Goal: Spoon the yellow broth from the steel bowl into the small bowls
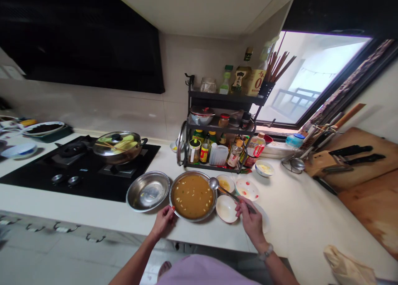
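Note:
A steel basin of brown soup (192, 196) sits on the white counter in front of me. My left hand (163, 220) grips its near left rim, fingers closed on the edge. My right hand (248, 216) is closed round the handle of a metal ladle (221, 189). The ladle's bowl hangs over the right rim of the basin. A small empty white bowl (226, 208) stands just under the ladle handle. Behind it are a small bowl of soup (225, 183) and a patterned white bowl (246, 189).
An empty steel basin (148, 191) stands left of the soup. A lidded pan of corn (120, 146) sits on the black hob (46, 175). A spice rack (219, 127) lines the wall. Knife block (323, 160) and wooden boards (370, 181) fill the right corner.

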Demonstrator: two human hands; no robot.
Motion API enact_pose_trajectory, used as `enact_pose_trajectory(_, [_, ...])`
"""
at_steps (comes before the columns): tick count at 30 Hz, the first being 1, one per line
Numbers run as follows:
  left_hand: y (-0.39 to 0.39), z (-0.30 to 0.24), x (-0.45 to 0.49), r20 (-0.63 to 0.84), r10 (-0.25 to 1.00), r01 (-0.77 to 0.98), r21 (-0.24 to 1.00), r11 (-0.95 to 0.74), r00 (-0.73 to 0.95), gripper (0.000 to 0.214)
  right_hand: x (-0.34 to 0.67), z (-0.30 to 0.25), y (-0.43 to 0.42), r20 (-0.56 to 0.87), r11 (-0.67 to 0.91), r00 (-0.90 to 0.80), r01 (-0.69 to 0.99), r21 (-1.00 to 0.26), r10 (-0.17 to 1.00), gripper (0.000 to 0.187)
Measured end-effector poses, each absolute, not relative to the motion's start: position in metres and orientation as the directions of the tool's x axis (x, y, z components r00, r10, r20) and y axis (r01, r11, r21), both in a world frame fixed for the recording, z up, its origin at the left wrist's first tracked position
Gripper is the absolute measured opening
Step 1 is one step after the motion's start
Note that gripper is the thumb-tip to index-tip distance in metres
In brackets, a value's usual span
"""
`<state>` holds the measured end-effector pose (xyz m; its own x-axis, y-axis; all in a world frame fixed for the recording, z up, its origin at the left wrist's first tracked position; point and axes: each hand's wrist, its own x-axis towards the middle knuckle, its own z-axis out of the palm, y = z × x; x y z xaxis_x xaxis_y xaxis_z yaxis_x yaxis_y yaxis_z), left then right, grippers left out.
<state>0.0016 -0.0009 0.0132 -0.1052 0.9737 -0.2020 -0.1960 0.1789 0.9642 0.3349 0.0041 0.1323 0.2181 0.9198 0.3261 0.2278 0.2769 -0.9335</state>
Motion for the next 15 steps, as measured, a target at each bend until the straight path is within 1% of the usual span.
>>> enact_pose_trajectory(5, [-0.001,0.011,0.001,-0.193,0.976,-0.190,0.967,0.171,-0.105,0.052,0.321,0.121,0.003,0.352,0.328,0.040,0.281,-0.902,0.935,0.030])
enact_pose_trajectory(8, [0.000,0.009,0.001,-0.204,0.973,-0.200,0.963,0.180,-0.110,0.052,0.316,0.114,0.003,0.331,0.321,-0.010,0.270,-0.908,0.944,0.031])
enact_pose_trajectory(11, [0.000,0.007,0.001,-0.214,0.971,-0.213,0.959,0.188,-0.108,0.053,0.313,0.111,0.004,0.252,0.231,0.074,0.216,-0.949,0.965,0.036])
enact_pose_trajectory(15, [0.000,0.010,0.001,-0.198,0.975,-0.199,0.964,0.175,-0.103,0.052,0.316,0.114,0.009,0.138,0.127,0.237,0.060,-0.990,0.962,0.046])
